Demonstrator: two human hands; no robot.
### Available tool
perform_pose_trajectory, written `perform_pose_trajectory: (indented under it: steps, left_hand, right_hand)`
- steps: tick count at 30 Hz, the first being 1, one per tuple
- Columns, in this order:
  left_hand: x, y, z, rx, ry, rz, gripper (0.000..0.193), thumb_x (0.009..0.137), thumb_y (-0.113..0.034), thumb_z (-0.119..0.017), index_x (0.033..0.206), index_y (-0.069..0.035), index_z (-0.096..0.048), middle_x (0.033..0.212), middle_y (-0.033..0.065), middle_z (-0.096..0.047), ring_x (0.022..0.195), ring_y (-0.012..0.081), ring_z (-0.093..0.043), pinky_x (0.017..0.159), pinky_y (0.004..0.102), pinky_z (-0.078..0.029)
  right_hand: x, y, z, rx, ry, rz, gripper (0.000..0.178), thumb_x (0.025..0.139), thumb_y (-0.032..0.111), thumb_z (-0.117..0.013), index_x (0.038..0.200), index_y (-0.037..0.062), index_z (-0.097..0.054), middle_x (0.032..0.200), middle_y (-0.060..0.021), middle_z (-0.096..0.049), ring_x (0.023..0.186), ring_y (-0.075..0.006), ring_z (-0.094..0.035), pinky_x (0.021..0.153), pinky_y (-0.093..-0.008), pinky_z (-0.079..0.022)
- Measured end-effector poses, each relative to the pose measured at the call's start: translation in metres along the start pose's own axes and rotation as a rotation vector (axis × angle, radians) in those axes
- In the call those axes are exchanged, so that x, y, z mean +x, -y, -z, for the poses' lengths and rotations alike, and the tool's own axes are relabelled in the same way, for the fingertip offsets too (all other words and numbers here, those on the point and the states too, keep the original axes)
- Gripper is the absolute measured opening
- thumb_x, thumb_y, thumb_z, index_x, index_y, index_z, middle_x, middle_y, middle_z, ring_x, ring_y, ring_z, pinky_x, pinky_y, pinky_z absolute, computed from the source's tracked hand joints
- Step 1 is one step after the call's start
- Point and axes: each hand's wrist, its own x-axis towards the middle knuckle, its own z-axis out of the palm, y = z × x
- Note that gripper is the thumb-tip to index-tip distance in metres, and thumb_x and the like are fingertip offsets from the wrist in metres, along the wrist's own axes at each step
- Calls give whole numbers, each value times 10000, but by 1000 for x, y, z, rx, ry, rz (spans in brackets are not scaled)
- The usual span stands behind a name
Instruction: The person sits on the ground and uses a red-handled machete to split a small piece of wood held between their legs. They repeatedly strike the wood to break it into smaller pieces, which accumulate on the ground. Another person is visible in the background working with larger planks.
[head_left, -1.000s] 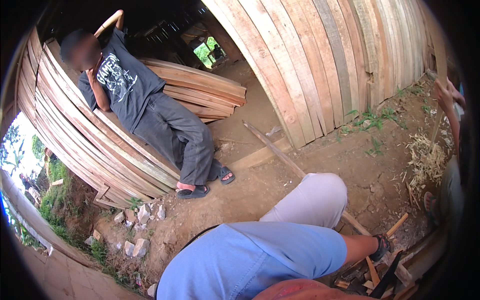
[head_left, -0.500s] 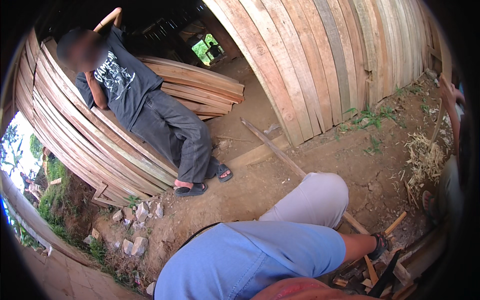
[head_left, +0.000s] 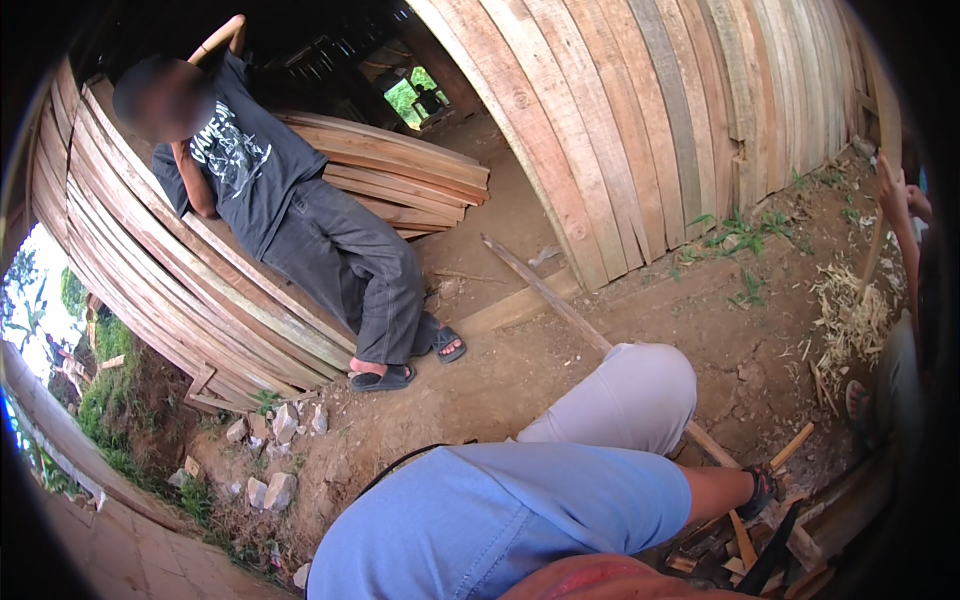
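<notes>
White lettering (head_left: pixel 214 140) and a drawing mark the dark T-shirt (head_left: pixel 285 185) of a person (head_left: pixel 345 260) leaning against a plank wall (head_left: pixel 200 285). At the dirt ground's (head_left: pixel 620 310) right edge, a co-worker's hands (head_left: pixel 890 188) close around a slender, pale wooden strip (head_left: pixel 876 245), its lower end near curled shavings (head_left: pixel 852 315). The wearer's own hands are out of view, their state impossible to tell.

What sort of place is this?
Probably an outdoor building or woodworking spot beside a rough wooden shed. Clues: the vertical plank wall, the stacked boards in its opening, and pale wood shavings heaped on the bare dirt ground.
</notes>
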Motion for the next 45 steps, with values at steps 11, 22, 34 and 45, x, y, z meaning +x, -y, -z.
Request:
perform_pose_trajectory:
  steps: [11,22,34,45]
  left_hand:
    - [-2,1,-2,-20,-11,16,456,1038,-292,-525,1396,-56,-679,1314,125,-720,1239,252,-689,1068,414,-536]
    - [-2,6,1,-38,-23,29,464,1017,-299,-547,1387,-53,-681,1311,130,-724,1237,265,-692,1062,424,-540]
    - [0,10,3,-55,-26,39,474,994,-305,-570,1377,-50,-683,1308,136,-729,1235,278,-695,1056,435,-544]
    - [5,12,4,-64,-37,40,485,973,-311,-592,1368,-47,-684,1304,141,-734,1233,291,-699,1050,444,-548]
  right_hand:
    - [2,-3,-1,3,8,-10,398,1041,153,-612,1393,-22,-672,1171,-161,-714,1027,-241,-668,887,-368,-532]
    - [4,-5,-2,8,14,-4,396,1036,145,-612,1389,-24,-671,1191,-163,-715,1042,-244,-671,897,-368,-534]
    - [4,-6,-3,8,17,5,394,1031,136,-611,1385,-26,-671,1213,-165,-715,1059,-247,-674,907,-369,-537]
    - [3,-9,0,-3,10,11,393,1026,128,-611,1382,-28,-670,1233,-167,-715,1074,-250,-677,917,-369,-539]
